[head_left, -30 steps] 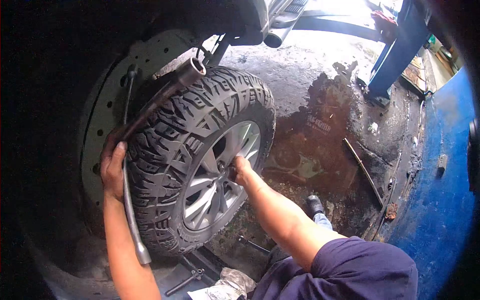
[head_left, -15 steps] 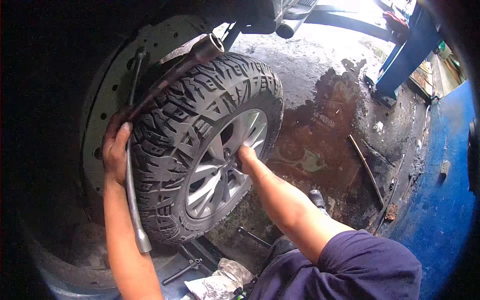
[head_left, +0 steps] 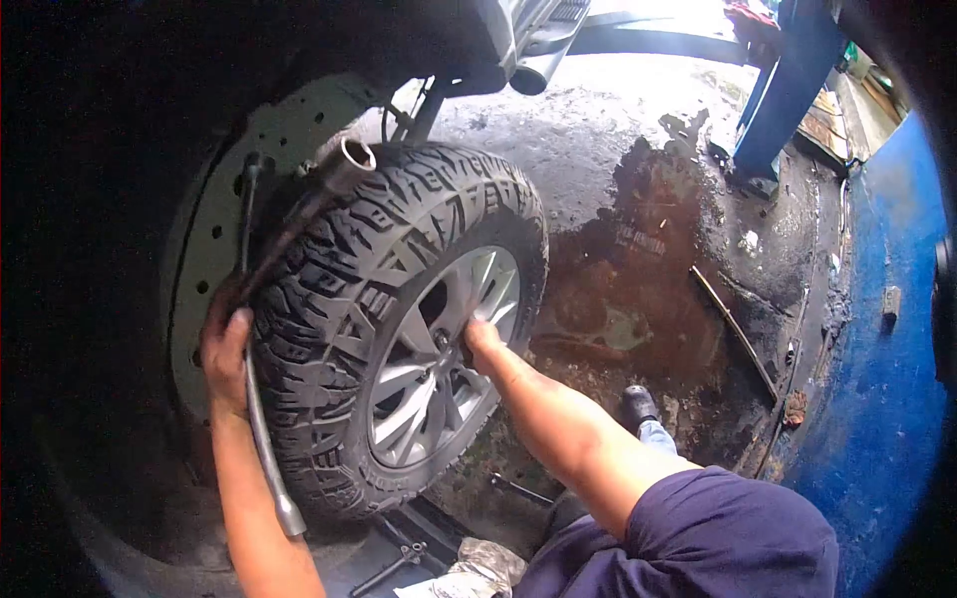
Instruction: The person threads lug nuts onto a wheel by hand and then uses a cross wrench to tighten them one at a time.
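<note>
A large knobby-treaded wheel (head_left: 399, 224) with a silver spoked rim stands upright under the vehicle's dark wheel arch. My left hand (head_left: 227, 344) is closed around a four-way lug wrench (head_left: 261, 429), pressed along the tyre's left side. One socket end of the wrench points up over the tread, and another reaches down beside my forearm. My right hand (head_left: 482, 344) reaches in among the spokes close to the hub. Its fingers are curled and partly hidden by the rim, so what they grip does not show.
Blue lift post (head_left: 788, 90) at the upper right; blue surface (head_left: 877, 299) along the right side. A thin rod (head_left: 733, 331) lies on the stained, wet-looking floor. Below the wheel are a dark metal tool (head_left: 389, 573) and a pale cloth (head_left: 478, 570). A shoe (head_left: 639, 405) shows at the lower middle.
The view has shifted, so the wheel and both hands sit slightly lower and further left. The wrench has tilted a little in my left hand; my right hand stays at the spokes.
</note>
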